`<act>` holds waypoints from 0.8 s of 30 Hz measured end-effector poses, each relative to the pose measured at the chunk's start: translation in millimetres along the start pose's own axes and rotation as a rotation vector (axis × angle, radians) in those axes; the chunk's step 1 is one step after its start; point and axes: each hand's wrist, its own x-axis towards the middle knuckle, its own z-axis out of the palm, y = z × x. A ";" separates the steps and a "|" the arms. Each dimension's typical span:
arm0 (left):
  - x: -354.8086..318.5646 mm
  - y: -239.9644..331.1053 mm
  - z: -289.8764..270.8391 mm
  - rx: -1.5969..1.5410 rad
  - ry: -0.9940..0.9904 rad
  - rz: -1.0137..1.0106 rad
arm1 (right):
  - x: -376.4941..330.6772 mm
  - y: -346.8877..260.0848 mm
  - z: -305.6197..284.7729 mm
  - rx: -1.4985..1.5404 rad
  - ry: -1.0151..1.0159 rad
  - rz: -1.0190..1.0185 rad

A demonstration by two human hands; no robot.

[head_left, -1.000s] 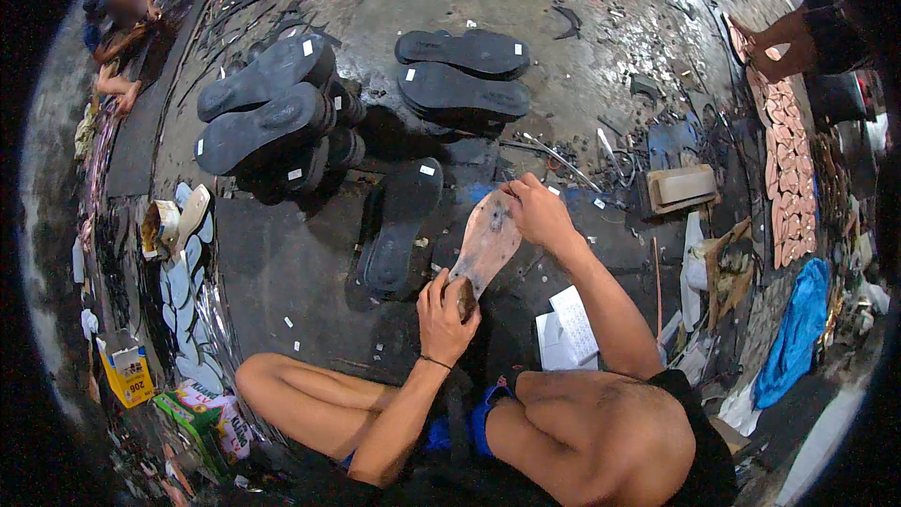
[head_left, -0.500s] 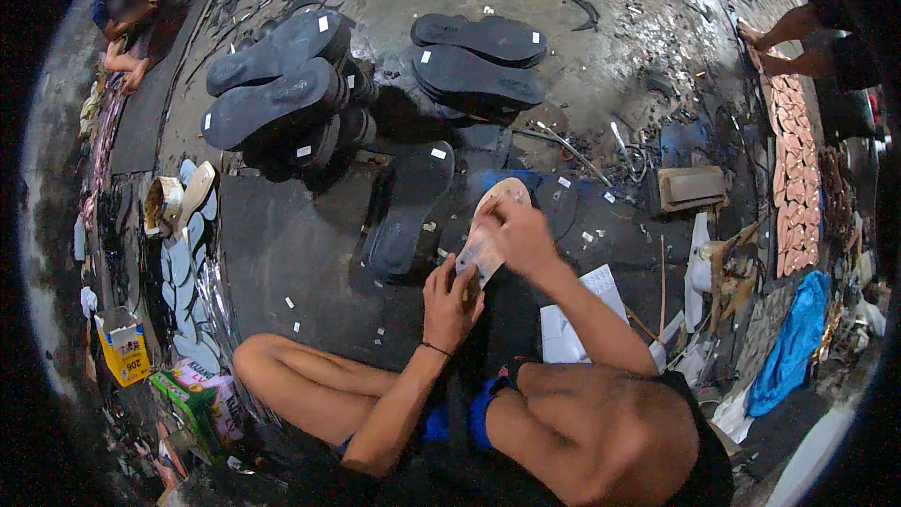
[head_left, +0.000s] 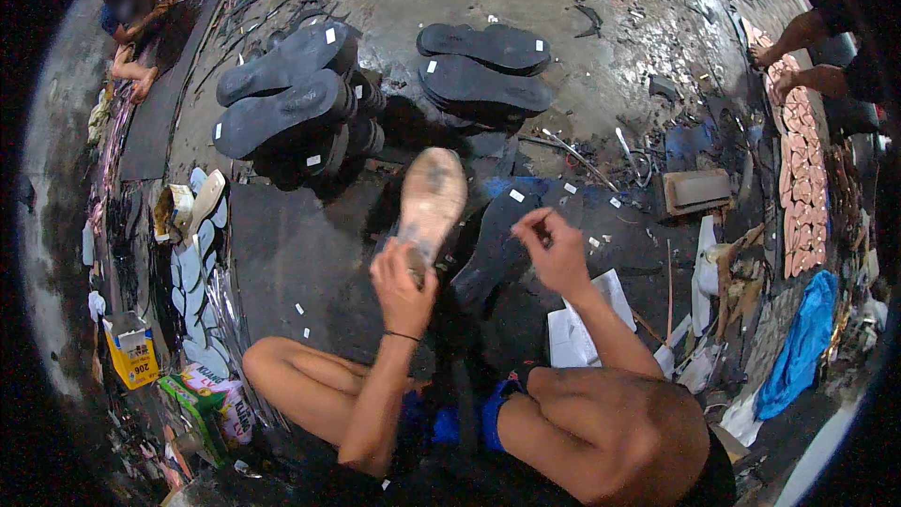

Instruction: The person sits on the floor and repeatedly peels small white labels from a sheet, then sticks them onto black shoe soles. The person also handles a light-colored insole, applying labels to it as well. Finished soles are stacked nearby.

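My left hand (head_left: 404, 284) grips the narrow end of a beige, sole-shaped template (head_left: 433, 190) with dark smudges. The template lies over a dark shoe sole, hiding most of it. To the right is another dark sole (head_left: 495, 242) with a small white label (head_left: 516, 195) on its far end. My right hand (head_left: 560, 249) hovers beside that sole, thumb and forefinger pinched. Anything between those fingertips is too small to make out.
Stacked dark soles (head_left: 282, 117) stand far left, and another stack (head_left: 483, 84) stands far centre. White papers (head_left: 572, 333) lie by my right knee, near a rectangular block (head_left: 696, 191). Pink cut pieces (head_left: 802, 197) line the right side, where another person's legs (head_left: 798, 61) show.
My left hand has carried the beige template leftward, from the right sole onto the left one. My right hand has come off the template and moved right. A white label now shows on the uncovered sole.
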 end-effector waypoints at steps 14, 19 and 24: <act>-50.8 39.5 44.0 -0.197 -0.248 0.048 | 78.9 63.3 -7.6 -0.369 -0.154 -0.105; -48.8 40.3 47.7 -0.209 -0.234 0.036 | 86.4 68.6 1.1 -0.432 -0.084 -0.165; -54.2 39.0 52.2 -0.163 -0.189 0.061 | 65.1 35.0 11.0 -0.169 -0.021 -0.063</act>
